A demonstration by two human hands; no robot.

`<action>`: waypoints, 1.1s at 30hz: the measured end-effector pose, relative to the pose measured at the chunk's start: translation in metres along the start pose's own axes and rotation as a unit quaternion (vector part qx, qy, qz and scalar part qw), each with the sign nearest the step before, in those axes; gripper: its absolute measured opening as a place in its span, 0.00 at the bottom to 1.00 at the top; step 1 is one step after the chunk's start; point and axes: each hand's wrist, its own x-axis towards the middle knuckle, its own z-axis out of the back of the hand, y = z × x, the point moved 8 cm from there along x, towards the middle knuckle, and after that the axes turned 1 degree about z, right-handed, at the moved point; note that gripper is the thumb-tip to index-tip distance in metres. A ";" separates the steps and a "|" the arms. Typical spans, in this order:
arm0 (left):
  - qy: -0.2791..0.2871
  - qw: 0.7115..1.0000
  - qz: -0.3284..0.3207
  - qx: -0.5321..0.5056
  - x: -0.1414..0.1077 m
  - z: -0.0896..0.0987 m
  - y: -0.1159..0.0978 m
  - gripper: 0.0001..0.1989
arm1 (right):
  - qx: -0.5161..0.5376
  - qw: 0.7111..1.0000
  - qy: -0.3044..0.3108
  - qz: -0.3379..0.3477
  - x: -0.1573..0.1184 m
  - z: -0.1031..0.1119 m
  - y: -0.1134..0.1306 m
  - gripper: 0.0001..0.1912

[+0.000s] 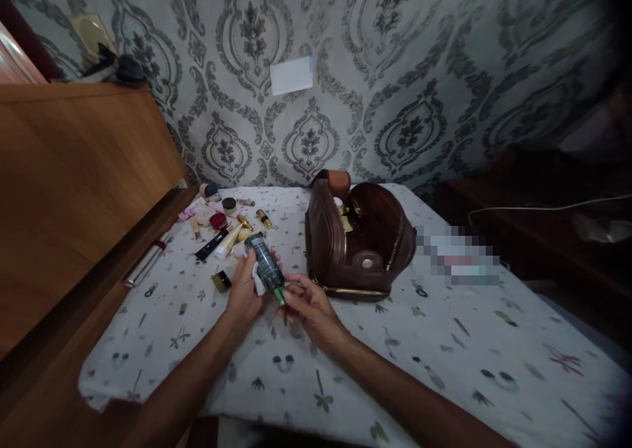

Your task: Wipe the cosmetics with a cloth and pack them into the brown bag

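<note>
Near the middle of the frame, the left hand (245,286) is closed around a dark green bottle (269,265), with something white (257,280) pressed between palm and bottle. The bottle lies tilted, its green neck (279,295) pointing down and to the right, where the fingers of the right hand (312,308) are drawn narrow around it. Just right of center, a brown bag (328,250) stands unzipped on a white patterned cloth (345,382), its mouth gaping and a few pale and gold items visible inside. Left of the bag, up and to the left of the hands, small cosmetics lie in a loose group: a black tube (211,245), a cream tube (228,241), a red round container (218,221), a dark-lidded jar (229,205) and a black-and-gold tube (264,219). A black-and-gold container (221,281) lies just left of the left hand. Farther left, near the cloth's edge, is a long clear and silvery object (147,261), too indistinct to identify. A wooden panel (83,191) fills the left side, patterned wallpaper (311,132) covers the back, and a white card (291,76) shows at upper center. At right, a pixelated patch hides whatever lies on the cloth.
</note>
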 end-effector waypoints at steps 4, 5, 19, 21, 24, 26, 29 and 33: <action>0.051 0.998 0.025 0.020 -0.008 -0.006 0.020 0.25 | -0.032 0.998 -0.039 0.037 0.004 0.009 0.004 0.28; 0.062 0.997 0.031 0.025 -0.010 -0.008 0.026 0.25 | -0.049 0.996 -0.050 0.055 0.004 0.011 0.007 0.27; 0.003 0.999 -0.040 0.017 -0.007 -0.004 -0.009 0.29 | -0.453 0.859 -0.065 0.228 -0.020 -0.004 0.031 0.19; -0.010 0.999 -0.043 0.002 -0.003 0.000 -0.013 0.27 | -0.433 0.873 -0.060 0.216 -0.020 -0.005 0.030 0.19; -0.012 1.000 -0.024 -0.016 0.003 0.005 -0.012 0.21 | -0.299 0.943 -0.044 0.143 -0.013 -0.001 0.019 0.22; -0.008 0.999 -0.021 -0.026 0.006 0.007 -0.012 0.18 | -0.182 0.981 -0.009 0.058 -0.008 -0.003 0.004 0.23; -0.004 0.998 -0.041 -0.040 0.009 0.008 -0.015 0.17 | -0.072 0.996 0.036 -0.036 -0.005 -0.009 -0.012 0.25; 0.008 0.999 -0.038 -0.030 0.005 0.003 -0.011 0.20 | -0.097 0.995 0.016 -0.006 -0.004 -0.006 -0.007 0.25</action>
